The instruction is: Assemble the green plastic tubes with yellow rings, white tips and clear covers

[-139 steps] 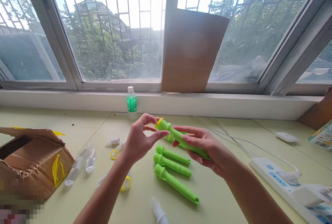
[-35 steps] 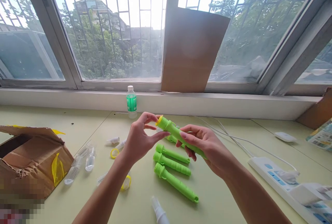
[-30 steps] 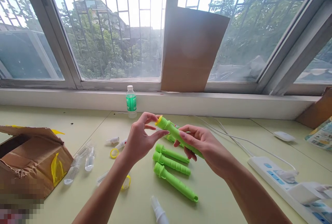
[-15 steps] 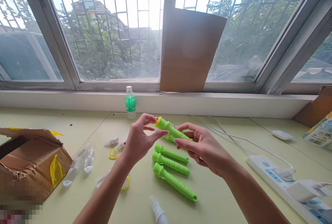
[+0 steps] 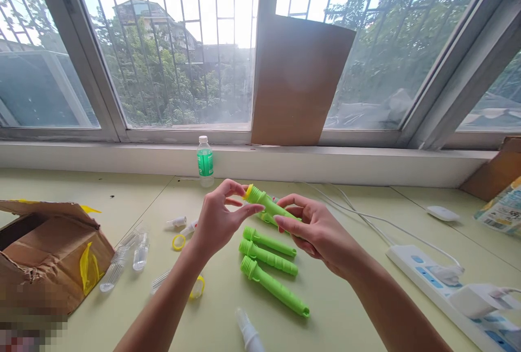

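A green plastic tube (image 5: pixel 266 200) with a threaded end is raised above the table, tilted, with its lower end in my right hand (image 5: pixel 311 227). At its upper left end sits a yellow ring (image 5: pixel 248 192), which my left hand (image 5: pixel 222 216) pinches between fingers and thumb. Just below lie several more green threaded tubes, among them a ridged one (image 5: pixel 268 257) and a longer one (image 5: pixel 274 289) nearest me. Another green piece shows partly behind the held tube. Left of my left wrist is a loose yellow ring (image 5: pixel 178 242) beside small white parts (image 5: pixel 176 222).
An open cardboard box (image 5: pixel 52 254) stands at left, with clear ribbed tubes (image 5: pixel 140 251) beside it. A green-labelled bottle (image 5: pixel 205 162) is near the sill. A white power strip (image 5: pixel 431 276) with cables lies at right. A white tube piece (image 5: pixel 249 331) lies in front.
Almost nothing differs. Both hands keep the same hold on the green tube and yellow ring, and the view has shifted very slightly.
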Tool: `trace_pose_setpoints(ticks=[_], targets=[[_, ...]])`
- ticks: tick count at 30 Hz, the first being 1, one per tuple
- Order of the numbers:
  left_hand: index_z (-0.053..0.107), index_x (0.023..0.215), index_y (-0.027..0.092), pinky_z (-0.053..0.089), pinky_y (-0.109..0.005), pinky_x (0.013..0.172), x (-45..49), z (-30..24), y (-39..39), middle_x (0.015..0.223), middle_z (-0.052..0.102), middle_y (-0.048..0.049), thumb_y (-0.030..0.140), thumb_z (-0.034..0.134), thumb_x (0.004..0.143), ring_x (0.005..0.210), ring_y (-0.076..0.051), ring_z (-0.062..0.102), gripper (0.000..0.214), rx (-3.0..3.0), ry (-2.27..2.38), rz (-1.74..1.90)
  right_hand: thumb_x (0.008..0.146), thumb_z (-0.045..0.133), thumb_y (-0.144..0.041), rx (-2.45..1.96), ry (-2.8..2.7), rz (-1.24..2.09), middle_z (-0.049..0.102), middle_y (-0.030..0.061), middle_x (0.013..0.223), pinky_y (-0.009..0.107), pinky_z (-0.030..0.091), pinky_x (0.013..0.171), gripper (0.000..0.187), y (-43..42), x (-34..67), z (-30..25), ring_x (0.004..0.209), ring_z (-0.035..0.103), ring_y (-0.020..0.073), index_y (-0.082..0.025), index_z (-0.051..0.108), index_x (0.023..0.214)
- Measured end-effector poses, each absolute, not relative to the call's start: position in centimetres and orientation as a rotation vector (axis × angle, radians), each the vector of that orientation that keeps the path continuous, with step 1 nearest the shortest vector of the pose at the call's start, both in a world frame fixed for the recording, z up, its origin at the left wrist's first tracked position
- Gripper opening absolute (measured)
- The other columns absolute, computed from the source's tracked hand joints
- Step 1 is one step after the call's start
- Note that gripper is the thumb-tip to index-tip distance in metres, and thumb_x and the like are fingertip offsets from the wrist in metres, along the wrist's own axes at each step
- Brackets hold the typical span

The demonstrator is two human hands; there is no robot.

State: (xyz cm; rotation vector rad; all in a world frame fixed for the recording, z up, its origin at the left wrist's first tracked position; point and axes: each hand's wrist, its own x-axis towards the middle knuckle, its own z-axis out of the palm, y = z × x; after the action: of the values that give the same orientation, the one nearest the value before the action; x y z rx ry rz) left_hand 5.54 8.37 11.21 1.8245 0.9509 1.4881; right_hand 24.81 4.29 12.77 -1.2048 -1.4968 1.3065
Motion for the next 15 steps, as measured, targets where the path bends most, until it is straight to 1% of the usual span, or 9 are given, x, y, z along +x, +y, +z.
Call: trace_pose_setpoints(ticks=[4,8,12,15], targets=[[0.056,0.086,0.019,0.059,-0.031,0.074,5.23,11.43,8.2,0.089,0.064,-0.0009,0.035,0.078,0.066,0.085,-0.017,0.067,0.034,1.849,0.939,1.497,0.08,0.067,-0.044,-1.168,-1.463,1.368,0.053,-0.0045,0.069,0.016,0.012,0.034,0.029,4.34,24.83,12.9,0.041,0.026,0.0012,-0.022,0.054,0.095],[0.055,0.095,0.021,0.059,-0.032,0.075,5.24,11.38,8.15,0.098,0.064,-0.002,0.031,0.079,0.065,0.092,-0.018,0.064,0.039,1.902,0.899,1.484,0.081,0.066,-0.043,-1.129,-1.431,1.423,0.054,-0.0034,0.071,0.017,0.01,0.033,0.029,4.37,25.02,13.04,0.04,0.023,0.0005,-0.021,0.053,0.095],[0.052,0.094,0.022,0.059,-0.034,0.077,5.5,11.35,8.17,0.103,0.066,-0.0031,0.026,0.074,0.071,0.098,-0.019,0.063,0.033,1.901,0.857,1.486,0.08,0.067,-0.043,-1.112,-1.389,1.484,0.05,-0.0052,0.068,0.017,0.006,0.033,0.03,4.32,25.1,13.0,0.04,0.02,0.0001,-0.021,0.052,0.093],[0.051,0.092,0.021,0.059,-0.036,0.078,5.57,11.41,8.14,0.104,0.067,-0.0039,0.024,0.072,0.073,0.099,-0.019,0.064,0.029,1.892,0.843,1.494,0.079,0.067,-0.044,-1.106,-1.379,1.505,0.051,-0.0052,0.067,0.017,0.006,0.033,0.03,4.33,25.07,12.97,0.039,0.019,0.0001,-0.021,0.051,0.091]])
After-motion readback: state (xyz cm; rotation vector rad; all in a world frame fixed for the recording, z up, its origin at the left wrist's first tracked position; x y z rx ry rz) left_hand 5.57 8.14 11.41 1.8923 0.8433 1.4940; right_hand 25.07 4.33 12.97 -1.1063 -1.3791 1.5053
